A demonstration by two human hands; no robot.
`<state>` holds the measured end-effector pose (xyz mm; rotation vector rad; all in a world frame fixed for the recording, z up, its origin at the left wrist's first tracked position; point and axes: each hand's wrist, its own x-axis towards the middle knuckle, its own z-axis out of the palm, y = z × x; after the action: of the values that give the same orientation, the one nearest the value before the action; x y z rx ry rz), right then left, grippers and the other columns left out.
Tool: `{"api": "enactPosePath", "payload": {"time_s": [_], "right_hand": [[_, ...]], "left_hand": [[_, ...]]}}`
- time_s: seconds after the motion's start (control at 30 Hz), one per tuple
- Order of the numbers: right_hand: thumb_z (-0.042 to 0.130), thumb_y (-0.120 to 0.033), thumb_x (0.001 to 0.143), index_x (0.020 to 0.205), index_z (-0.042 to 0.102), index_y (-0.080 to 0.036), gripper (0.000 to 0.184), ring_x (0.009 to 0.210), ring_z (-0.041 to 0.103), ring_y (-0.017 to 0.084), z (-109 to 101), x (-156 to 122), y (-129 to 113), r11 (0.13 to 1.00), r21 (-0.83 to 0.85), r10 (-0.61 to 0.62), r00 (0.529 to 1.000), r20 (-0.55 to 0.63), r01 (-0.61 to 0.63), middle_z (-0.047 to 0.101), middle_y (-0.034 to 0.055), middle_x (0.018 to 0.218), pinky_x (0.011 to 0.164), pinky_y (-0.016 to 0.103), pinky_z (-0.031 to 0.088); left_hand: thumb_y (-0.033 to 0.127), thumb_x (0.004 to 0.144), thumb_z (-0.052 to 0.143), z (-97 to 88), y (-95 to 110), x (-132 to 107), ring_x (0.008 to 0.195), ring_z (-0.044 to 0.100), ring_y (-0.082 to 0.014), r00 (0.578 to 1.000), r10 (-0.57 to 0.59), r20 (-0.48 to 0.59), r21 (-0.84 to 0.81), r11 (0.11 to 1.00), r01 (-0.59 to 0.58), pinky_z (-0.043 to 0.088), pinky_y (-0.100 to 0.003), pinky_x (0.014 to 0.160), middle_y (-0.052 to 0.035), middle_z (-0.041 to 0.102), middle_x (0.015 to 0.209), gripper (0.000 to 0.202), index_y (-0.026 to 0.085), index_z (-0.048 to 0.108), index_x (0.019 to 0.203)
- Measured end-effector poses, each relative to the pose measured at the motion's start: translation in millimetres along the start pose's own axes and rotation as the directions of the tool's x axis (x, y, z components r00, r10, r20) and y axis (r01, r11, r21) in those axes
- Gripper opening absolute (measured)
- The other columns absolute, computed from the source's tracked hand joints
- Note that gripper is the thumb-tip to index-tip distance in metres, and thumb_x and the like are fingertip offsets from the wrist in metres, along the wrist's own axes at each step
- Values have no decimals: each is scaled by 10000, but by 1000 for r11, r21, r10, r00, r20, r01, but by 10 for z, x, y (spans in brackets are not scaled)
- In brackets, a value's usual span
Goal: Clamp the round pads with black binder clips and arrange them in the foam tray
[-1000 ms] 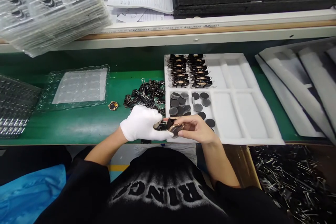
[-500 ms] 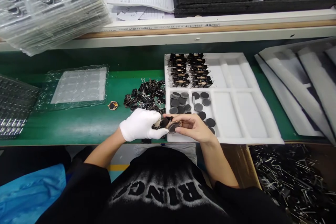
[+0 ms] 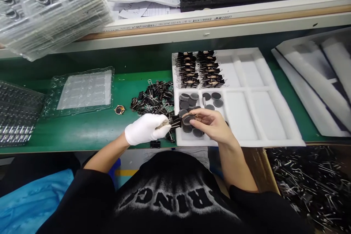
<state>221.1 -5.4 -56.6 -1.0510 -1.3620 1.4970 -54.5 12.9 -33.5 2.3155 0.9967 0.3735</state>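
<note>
Head view, left fingers: the white-gloved left hand (image 3: 145, 128) pinches a black binder clip (image 3: 176, 121) over the foam tray's left edge.
Right fingers: the bare right hand (image 3: 215, 126) pinches a dark, gold-rimmed disc (image 3: 188, 119) just beside the clip, above the tray's near left part.
Clipping so far: two columns of clipped round pieces (image 3: 212, 71) stand in the far left corner of the white foam tray (image 3: 274, 142); these look done.
Clipping left: the held disc appears unclipped, and loose dark discs (image 3: 197, 132) lie by the tray's near left corner. A heap of binder clips (image 3: 156, 98) sits on the green surface (image 3: 90, 131) along the tray's left edge, with a watch-like piece (image 3: 120, 109) farther left.
Hidden: the right hand covers some discs and its own rear fingers; whether clip and disc touch cannot be told.
Cut off: the box of clips (image 3: 315, 190), below the surface's near right corner, runs out of frame.
</note>
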Motion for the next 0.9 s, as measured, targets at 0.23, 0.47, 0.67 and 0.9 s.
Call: {"api": "enactPosePath", "payload": {"time_s": [0.23, 0.47, 0.67, 0.9], "right_hand": [[800, -317, 888, 1045, 808, -232, 179, 669, 638, 133, 53, 3, -46, 999, -51, -10, 999, 46, 12, 777, 50, 930, 582, 272, 558], [788, -303, 901, 1062, 808, -235, 176, 679, 616, 131, 55, -14, -25, 998, -57, -23, 999, 38, 25, 773, 51, 958, 612, 280, 549], [908, -394, 787, 951, 805, -278, 226, 874, 693, 174, 14, -16, 79, 940, 337, -19, 996, -92, 50, 749, 30, 947, 809, 305, 616], [911, -531, 747, 806, 714, -274, 329, 771, 615, 103, 145, -58, 182, 564, 826, 189, 976, -111, -16, 580, -43, 833, 676, 217, 608]], "left_hand": [[379, 1005, 493, 9, 4, 33, 534, 378, -95, 999, 41, 24, 2, 999, -41, 299, -246, 545, 60, 448, 604, 307, 209, 486, 750], [392, 989, 525, 36, 72, 33, 546, 474, -106, 1000, -11, 21, -3, 1000, 11, 347, -252, 565, 42, 563, 623, 290, 202, 568, 775], [402, 1043, 471, -171, -56, 72, 782, 694, -165, 992, -101, -72, 171, 979, 111, 472, -290, 735, -11, 759, 890, 309, 225, 719, 994], [480, 1058, 439, -382, -532, 281, 825, 691, -242, 776, -409, -479, 408, 679, 610, 425, -333, 694, -76, 757, 989, 368, 214, 691, 1102]]}}
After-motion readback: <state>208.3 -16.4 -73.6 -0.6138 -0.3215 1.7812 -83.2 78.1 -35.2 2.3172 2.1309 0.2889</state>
